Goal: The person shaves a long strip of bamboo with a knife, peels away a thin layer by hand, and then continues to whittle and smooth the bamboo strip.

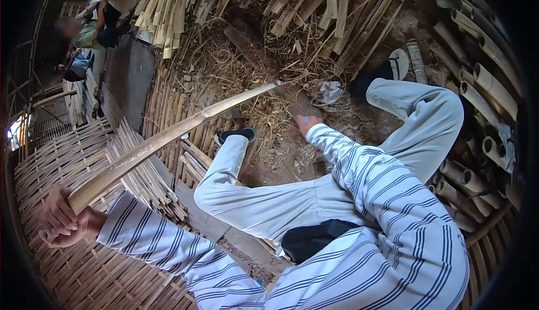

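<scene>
A long split bamboo piece (pixel 168 139) runs diagonally from the lower left up to the middle of the view. My left hand (pixel 64 220) is wrapped round its near, wider end. Its narrow far end lies close to my right hand (pixel 306 120), which is at the end of the striped sleeve above the littered ground. The fingers of my right hand are dark and blurred, and what they hold, if anything, cannot be made out. Thin bamboo shavings (pixel 269 125) lie around and below that hand.
Split bamboo strips (pixel 163 12) are piled at the top. Cut bamboo poles (pixel 494 91) are stacked at the right. Woven bamboo matting (pixel 62 164) lies at the left. A crumpled clear plastic piece (pixel 331 92) lies near my foot. Another person (pixel 90 32) sits at the upper left.
</scene>
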{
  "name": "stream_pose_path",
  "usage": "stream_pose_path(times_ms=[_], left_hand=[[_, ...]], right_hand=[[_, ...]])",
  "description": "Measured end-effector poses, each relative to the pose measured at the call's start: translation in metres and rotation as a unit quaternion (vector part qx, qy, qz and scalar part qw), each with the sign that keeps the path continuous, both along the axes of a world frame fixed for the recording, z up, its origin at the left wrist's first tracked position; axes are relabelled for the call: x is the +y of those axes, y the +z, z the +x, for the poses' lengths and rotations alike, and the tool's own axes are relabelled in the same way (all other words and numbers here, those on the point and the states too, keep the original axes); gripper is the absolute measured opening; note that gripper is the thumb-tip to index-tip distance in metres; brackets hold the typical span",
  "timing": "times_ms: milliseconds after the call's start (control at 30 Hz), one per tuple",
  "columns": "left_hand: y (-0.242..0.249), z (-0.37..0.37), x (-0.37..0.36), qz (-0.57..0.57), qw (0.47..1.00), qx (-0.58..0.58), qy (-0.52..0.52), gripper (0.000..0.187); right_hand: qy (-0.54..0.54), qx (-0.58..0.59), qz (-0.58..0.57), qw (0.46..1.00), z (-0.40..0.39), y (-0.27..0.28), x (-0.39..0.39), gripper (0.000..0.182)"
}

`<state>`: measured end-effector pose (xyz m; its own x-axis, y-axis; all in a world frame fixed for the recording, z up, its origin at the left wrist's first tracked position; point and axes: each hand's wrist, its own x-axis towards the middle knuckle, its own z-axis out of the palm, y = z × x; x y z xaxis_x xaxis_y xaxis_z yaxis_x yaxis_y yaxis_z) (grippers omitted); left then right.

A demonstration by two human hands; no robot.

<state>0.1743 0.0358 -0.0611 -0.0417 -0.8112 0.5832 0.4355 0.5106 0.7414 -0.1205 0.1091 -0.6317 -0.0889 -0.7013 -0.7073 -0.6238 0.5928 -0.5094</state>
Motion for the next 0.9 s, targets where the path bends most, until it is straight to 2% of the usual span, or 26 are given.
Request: stream_pose_path(times_ms=[100,200,233,267,333,400,433,467,533,567,633,667,700,733,767,800,867,900], left_hand=[[0.003,-0.004,0.003,0.007,1.0,-0.026,0.011,0.026],[0.005,0.0,0.004,0.007,0.997,-0.057,0.058,0.024],[0.005,-0.006,0.001,0.001,0.996,-0.053,0.073,0.023],[0.005,-0.001,0.0,-0.005,0.995,-0.049,0.089,0.022],[0.007,-0.004,-0.002,0.006,0.993,-0.069,0.099,0.021],[0.015,-0.003,-0.006,0.022,0.992,-0.096,0.085,0.021],[0.015,-0.006,-0.006,0.031,0.993,-0.103,0.049,0.022],[0.013,-0.012,-0.007,0.017,0.991,-0.104,0.077,0.022],[0.011,-0.018,-0.009,-0.007,0.985,-0.105,0.139,0.02],[0.013,-0.016,-0.01,-0.009,0.987,-0.109,0.116,0.026],[0.021,-0.021,-0.033,-0.054,0.976,-0.201,-0.064,0.025],[0.021,-0.026,-0.037,-0.078,0.955,-0.244,-0.152,0.031],[0.012,-0.05,-0.032,-0.096,0.987,-0.121,0.029,0.036],[0.002,-0.075,-0.028,-0.094,0.968,-0.018,0.232,0.044],[0.004,-0.068,-0.03,-0.099,0.979,-0.084,0.159,0.043],[0.005,-0.062,-0.033,-0.102,0.98,-0.15,0.084,0.042],[0.009,-0.054,-0.039,-0.084,0.985,-0.143,0.036,0.044],[0.012,-0.051,-0.042,-0.091,0.983,-0.157,0.012,0.044]], right_hand=[[0.02,-0.016,0.049,0.998,-0.03,0.015,-0.013,0.07],[0.042,-0.068,0.037,0.996,-0.021,0.043,-0.022,0.073],[0.068,-0.038,0.029,0.997,-0.016,0.058,-0.022,0.075],[0.112,-0.012,-0.009,0.994,-0.012,0.048,-0.014,0.072],[0.117,-0.028,-0.002,0.993,-0.018,0.037,-0.001,0.069],[0.097,-0.026,0.026,0.995,-0.032,0.015,0.012,0.069],[0.107,-0.006,-0.005,0.994,-0.038,-0.004,0.024,0.072],[0.109,-0.069,0.004,0.992,-0.05,-0.024,0.027,0.074],[0.134,-0.062,0.031,0.988,-0.058,-0.028,0.019,0.07],[0.098,-0.11,0.053,0.988,-0.06,-0.025,0.019,0.067],[0.022,-0.2,0.092,0.975,-0.068,-0.018,0.016,0.06],[0.02,-0.176,0.069,0.982,-0.07,-0.016,0.013,0.059],[0.018,-0.154,0.047,0.987,-0.068,-0.014,0.013,0.058],[0.015,-0.133,0.028,0.991,-0.066,-0.015,0.014,0.058],[0.066,-0.066,-0.039,0.995,-0.061,-0.013,0.012,0.061],[0.067,-0.041,-0.04,0.996,-0.056,-0.011,0.011,0.061],[0.068,0.008,-0.042,0.997,-0.04,-0.003,0.011,0.061],[0.056,-0.01,-0.052,0.997,-0.036,-0.001,0.008,0.062]])
